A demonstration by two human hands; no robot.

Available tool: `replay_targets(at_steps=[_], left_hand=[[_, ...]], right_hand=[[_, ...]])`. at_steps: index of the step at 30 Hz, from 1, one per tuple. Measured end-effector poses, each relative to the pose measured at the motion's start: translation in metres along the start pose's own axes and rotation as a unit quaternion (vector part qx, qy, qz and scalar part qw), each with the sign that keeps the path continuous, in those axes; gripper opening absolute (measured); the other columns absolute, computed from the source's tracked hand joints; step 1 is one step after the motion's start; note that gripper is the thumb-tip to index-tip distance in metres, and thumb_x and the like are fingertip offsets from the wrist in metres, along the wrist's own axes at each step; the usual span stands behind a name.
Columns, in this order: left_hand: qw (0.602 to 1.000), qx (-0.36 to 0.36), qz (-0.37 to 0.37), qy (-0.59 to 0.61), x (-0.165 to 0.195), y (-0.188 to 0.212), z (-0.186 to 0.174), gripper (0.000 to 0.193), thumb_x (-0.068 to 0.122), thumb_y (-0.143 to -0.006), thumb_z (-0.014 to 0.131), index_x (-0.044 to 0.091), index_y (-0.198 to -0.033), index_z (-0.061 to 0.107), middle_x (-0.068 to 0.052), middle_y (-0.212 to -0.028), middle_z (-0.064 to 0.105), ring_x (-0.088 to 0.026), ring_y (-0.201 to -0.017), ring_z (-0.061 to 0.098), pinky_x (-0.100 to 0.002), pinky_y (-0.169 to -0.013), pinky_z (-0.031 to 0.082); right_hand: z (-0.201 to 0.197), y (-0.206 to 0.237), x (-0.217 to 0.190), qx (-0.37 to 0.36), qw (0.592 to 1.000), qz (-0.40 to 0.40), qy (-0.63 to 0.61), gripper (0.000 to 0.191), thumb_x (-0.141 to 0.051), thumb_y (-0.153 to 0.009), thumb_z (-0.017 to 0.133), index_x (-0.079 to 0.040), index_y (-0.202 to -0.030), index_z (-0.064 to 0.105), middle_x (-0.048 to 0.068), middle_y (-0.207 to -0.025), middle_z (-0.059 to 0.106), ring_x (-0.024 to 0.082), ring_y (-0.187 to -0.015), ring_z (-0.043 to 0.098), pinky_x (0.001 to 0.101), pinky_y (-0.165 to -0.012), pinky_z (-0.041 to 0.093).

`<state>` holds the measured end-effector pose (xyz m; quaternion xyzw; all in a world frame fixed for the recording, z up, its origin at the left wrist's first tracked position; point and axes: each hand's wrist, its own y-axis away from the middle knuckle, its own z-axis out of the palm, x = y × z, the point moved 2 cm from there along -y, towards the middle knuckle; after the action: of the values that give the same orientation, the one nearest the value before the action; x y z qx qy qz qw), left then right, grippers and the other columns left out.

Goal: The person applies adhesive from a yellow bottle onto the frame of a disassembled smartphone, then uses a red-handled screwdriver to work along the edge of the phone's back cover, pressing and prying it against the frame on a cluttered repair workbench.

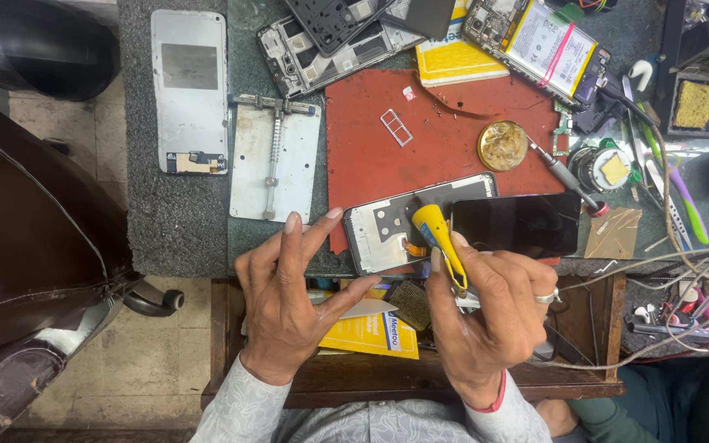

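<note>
Where the view begins nearest the body, we see two pale patterned sleeves [305, 418] rising over an open wooden drawer [330, 381] that holds a yellow booklet [371, 332]. Our left hand [289, 287] is released, its fingers spread and grasping nothing, with the fingertips reaching the near edge of the bench just beside the opened phone frame [383, 230]. Our right hand [490, 308] is clenched round a yellow-handled screwdriver [439, 238], whose tip rests on the phone frame at the front edge of the bench. Touching the frame on its right lies the dark display panel [519, 223]. Both sit partly on a red mat [371, 148], which also carries a small card tray [396, 127] and a round brass tin [502, 145]. To the left of the mat we see a metal holding jig [276, 160] and a grey back cover [189, 90]. Farthest away lie another stripped phone frame [330, 45] and an exposed phone with its battery [547, 41].
</note>
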<state>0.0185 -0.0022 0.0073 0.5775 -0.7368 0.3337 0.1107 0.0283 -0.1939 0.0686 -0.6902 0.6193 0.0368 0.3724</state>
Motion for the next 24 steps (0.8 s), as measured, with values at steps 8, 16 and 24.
replay_targets(at_steps=[8,16,24], left_hand=[[1.000,0.003,0.002,-0.009,0.059,-0.013,-0.034,0.103,0.056,-0.085,0.087,-0.001,-0.153,0.035,-0.007,-0.146,0.055,-0.025,-0.127,0.047,-0.042,-0.106,0.036],[0.978,-0.113,0.172,-0.004,0.182,-0.062,-0.002,0.065,0.031,-0.084,0.077,-0.003,-0.136,0.059,-0.013,-0.137,0.060,-0.028,-0.132,0.051,-0.046,-0.106,0.038],[0.950,-0.160,0.238,-0.123,0.239,-0.089,0.036,0.049,0.014,-0.083,0.068,-0.003,-0.129,0.062,-0.011,-0.113,0.064,-0.025,-0.120,0.055,-0.042,-0.101,0.041]], right_hand=[[-0.057,0.016,0.043,0.101,0.829,0.289,-0.468,0.018,-0.008,-0.110,0.070,-0.001,-0.127,0.069,0.009,-0.115,0.069,0.016,-0.097,0.063,0.0282,-0.090,0.049],[-0.143,0.033,0.120,0.181,0.587,0.339,-0.713,0.020,-0.017,-0.118,0.061,-0.004,-0.134,0.059,0.007,-0.117,0.065,0.014,-0.093,0.056,0.0255,-0.088,0.046],[-0.183,0.067,0.153,0.206,0.557,0.355,-0.722,0.023,-0.014,-0.113,0.061,-0.003,-0.133,0.062,0.008,-0.115,0.063,0.017,-0.102,0.057,0.0295,-0.092,0.047]])
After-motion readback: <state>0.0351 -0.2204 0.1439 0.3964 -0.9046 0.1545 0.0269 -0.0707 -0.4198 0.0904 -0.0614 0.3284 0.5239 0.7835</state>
